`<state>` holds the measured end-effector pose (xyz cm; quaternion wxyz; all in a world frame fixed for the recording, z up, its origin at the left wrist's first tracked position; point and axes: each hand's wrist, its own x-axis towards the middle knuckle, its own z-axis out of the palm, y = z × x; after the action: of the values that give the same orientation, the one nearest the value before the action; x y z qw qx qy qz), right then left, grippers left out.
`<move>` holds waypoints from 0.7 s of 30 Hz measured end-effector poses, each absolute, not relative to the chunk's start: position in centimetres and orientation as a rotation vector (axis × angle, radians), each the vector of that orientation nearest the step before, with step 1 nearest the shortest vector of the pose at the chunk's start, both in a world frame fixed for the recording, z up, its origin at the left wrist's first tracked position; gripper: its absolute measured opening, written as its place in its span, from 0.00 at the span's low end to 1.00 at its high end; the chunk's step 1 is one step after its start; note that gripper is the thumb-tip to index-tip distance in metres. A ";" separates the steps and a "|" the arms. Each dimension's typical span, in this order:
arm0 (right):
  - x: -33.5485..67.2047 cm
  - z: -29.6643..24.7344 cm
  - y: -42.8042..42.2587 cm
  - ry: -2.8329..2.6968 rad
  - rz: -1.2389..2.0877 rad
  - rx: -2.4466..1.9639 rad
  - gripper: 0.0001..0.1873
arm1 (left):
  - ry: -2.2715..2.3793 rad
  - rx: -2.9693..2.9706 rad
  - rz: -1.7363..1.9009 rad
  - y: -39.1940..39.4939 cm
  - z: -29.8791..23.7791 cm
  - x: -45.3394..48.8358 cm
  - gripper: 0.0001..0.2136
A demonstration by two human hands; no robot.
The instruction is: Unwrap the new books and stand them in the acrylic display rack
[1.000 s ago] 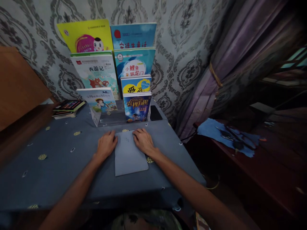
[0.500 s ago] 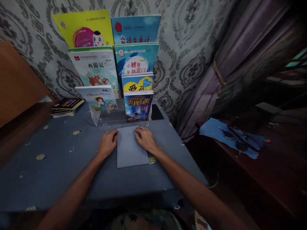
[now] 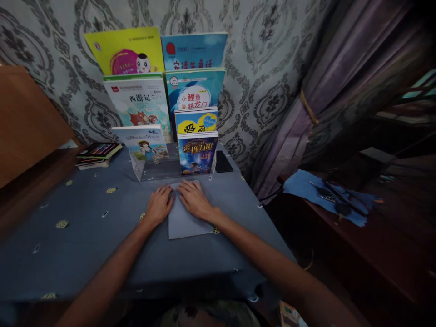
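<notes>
A flat grey sheet or thin book [image 3: 188,221] lies on the blue-grey tablecloth [image 3: 85,227] in front of me. My left hand [image 3: 159,206] rests at its left edge with fingers bent onto the top corner. Across its upper half lies my right hand [image 3: 194,200], flat with fingers stretched toward the left. Just beyond stands a clear tiered rack [image 3: 150,165] holding several picture books, the nearest a dark blue one [image 3: 196,152].
A small stack of books [image 3: 97,154] lies at the table's far left. A black phone [image 3: 223,161] lies right of the rack. A patterned wall and purple curtain [image 3: 327,81] stand behind. A dark side table with a blue cloth [image 3: 306,186] and tools is right.
My right hand has slid left across the grey sheet toward my left hand. The sheet sits slightly farther from me, close under the rack.
</notes>
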<state>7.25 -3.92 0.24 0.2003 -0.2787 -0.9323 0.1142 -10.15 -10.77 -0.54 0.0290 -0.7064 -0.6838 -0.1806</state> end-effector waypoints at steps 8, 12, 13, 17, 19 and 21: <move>5.0 -0.2 -3.4 -2.651 0.477 -0.667 0.28 | -2.077 -2.233 -0.616 -10.6 -1.0 -10.4 0.18; 5.0 -0.3 -3.5 -2.629 0.481 -0.668 0.30 | -2.075 -2.235 -0.593 -10.6 -0.8 -10.3 0.17; 4.9 -0.3 -3.5 -2.627 0.481 -0.675 0.30 | -2.078 -2.233 -0.587 -10.6 -0.7 -10.3 0.16; 4.8 -0.4 -3.4 -2.635 0.475 -0.705 0.28 | -2.095 -2.220 -0.567 -10.7 -0.5 -10.1 0.16; 4.8 -0.6 -3.3 -2.636 0.472 -0.702 0.27 | -2.098 -2.211 -0.554 -10.8 -0.4 -10.1 0.16; 4.9 -0.8 -3.2 -2.622 0.472 -0.697 0.27 | -2.094 -2.204 -0.551 -10.9 -0.4 -10.1 0.16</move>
<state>4.91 -3.23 -0.77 0.1926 -0.2482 -0.9344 0.1682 -10.10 -10.88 -0.41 0.0259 -0.7130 -0.6776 -0.1783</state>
